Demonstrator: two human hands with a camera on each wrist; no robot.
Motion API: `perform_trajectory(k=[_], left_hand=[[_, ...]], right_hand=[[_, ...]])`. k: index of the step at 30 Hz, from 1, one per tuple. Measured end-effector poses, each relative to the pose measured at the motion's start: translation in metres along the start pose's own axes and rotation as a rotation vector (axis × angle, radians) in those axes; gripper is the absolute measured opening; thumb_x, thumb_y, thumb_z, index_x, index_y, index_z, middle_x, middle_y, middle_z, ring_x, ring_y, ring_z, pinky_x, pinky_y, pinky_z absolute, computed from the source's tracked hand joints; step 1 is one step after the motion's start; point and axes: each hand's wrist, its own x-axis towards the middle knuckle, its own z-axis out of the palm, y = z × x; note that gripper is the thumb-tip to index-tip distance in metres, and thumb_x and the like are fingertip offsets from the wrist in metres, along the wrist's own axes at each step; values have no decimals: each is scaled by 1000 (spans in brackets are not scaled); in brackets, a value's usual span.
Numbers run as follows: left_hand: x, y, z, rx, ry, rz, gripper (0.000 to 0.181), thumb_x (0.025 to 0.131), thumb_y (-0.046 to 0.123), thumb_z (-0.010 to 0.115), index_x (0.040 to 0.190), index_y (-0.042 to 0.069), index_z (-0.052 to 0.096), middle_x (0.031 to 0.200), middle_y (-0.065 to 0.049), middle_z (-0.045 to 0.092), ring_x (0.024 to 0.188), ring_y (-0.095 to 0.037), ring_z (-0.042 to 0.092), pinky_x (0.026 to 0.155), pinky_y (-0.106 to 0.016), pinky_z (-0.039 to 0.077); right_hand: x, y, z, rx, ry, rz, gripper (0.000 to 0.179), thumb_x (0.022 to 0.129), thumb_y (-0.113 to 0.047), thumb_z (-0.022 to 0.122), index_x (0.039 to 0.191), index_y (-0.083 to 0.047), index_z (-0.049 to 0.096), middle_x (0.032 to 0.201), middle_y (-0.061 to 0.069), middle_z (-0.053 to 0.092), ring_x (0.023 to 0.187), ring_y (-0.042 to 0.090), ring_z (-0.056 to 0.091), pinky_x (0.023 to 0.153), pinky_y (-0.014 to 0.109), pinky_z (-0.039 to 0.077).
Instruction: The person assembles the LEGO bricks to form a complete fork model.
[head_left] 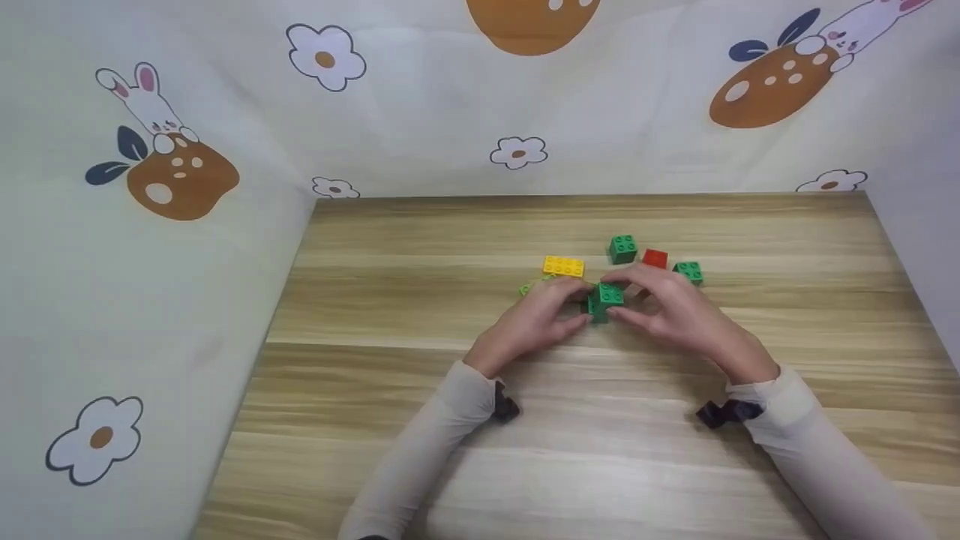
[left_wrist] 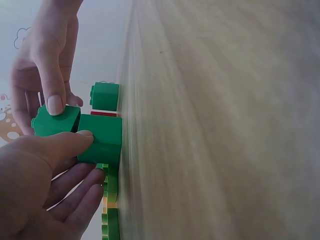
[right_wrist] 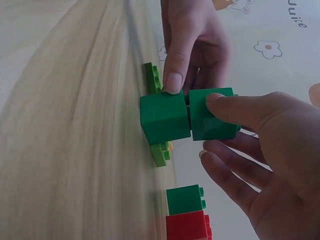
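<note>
Two green toy building blocks are between my hands in the head view. My left hand pinches the lower green block, which stands on the wooden table. Directly above it, the upper green block is pinched by the thumb and fingers of my right hand. In the right wrist view a narrow dark gap runs between the blocks, and the left wrist view shows the upper one slightly tilted against the lower. Studs of the upper block face away from the table.
Behind the hands lie a yellow brick, a green block, a red block and another green block. A light green brick is partly hidden by the left hand. Patterned cloth borders the table's back and sides.
</note>
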Motion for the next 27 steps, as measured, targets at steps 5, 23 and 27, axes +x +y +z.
perform_trajectory(k=[5,23,27], left_hand=[[0,0,0,-11,7,6,42,103,21,76,142,6,66,140,-8,72,132,-20,67,119,-31,52],[0,1,0,-37,13,-1,41,103,21,76,139,6,66,136,-8,73,125,-19,69,113,-27,55],[0,-1,1,-40,22,16,41,103,20,77,139,5,66,136,-8,73,126,-20,69,112,-25,55]], right_hand=[[1,0,3,22,7,-4,51,89,-11,91,136,-12,71,131,5,76,101,17,76,85,35,67],[2,0,8,68,18,-7,45,94,-14,87,136,-14,72,132,4,75,104,17,77,87,32,67],[2,0,8,78,10,8,42,95,-17,85,135,-15,72,132,5,76,104,19,78,86,32,67]])
